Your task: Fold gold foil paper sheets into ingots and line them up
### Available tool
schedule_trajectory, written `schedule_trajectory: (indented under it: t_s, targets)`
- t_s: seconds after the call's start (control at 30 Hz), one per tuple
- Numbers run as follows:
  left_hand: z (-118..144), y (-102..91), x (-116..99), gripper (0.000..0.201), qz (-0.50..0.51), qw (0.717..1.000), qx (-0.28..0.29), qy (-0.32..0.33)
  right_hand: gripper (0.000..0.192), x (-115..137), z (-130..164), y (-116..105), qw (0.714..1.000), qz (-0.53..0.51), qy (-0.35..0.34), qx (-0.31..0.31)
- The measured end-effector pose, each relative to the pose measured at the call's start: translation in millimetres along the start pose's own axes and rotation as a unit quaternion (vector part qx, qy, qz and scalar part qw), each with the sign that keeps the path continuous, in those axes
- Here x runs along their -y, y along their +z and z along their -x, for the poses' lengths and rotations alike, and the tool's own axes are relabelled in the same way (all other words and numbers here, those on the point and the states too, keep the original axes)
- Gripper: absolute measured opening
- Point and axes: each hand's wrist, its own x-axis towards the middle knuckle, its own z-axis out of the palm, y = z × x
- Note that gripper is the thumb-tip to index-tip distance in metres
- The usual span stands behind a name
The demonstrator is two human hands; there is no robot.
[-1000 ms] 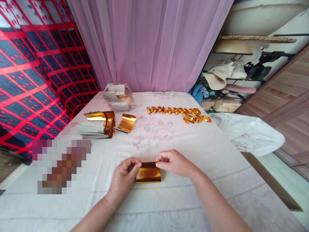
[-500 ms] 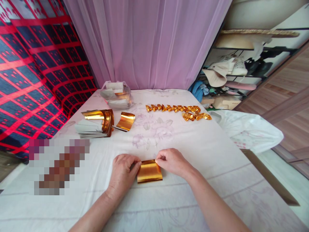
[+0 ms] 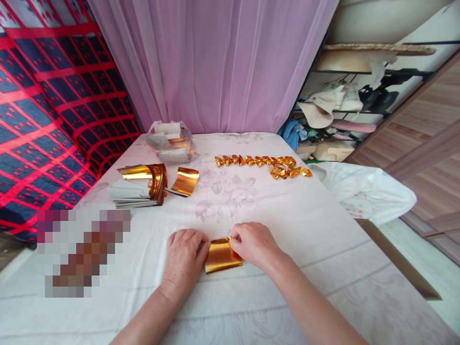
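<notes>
A sheet of gold foil paper [image 3: 223, 257] lies on the cloth-covered table in front of me, its far edge curled over. My left hand [image 3: 187, 254] pinches its far left corner, thumb against the foil. At the far right corner my right hand [image 3: 253, 243] has its fingers closed on the same sheet. Beyond them to the left is a fanned stack of gold foil paper [image 3: 134, 191] with pale backs, and a loose gold sheet [image 3: 186, 181] leans beside it. Folded gold pieces [image 3: 251, 161] lie in a row farther back.
A clear plastic bag of paper [image 3: 170, 143] stands at the table's far left. More folded gold pieces [image 3: 287, 172] sit near the right edge, with a white plastic bag [image 3: 377, 189] beyond. A blurred patch [image 3: 84, 254] covers something on the left. A purple curtain [image 3: 215, 67] hangs behind.
My right hand has moved slightly down along the sheet's right side, its fingers curling more over the foil. My left hand stays at its corner. The whole view has shifted a little.
</notes>
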Motion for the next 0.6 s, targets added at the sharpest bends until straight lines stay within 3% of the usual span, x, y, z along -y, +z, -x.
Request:
schedule_trajectory:
  t_s: [0.6]
  targets:
    - [0.0, 5.1, 4.5, 0.011, 0.023, 0.999, -0.025, -0.014, 0.021, -4.0, -2.0, 0.4, 1.0, -0.011, 0.001, 0.002]
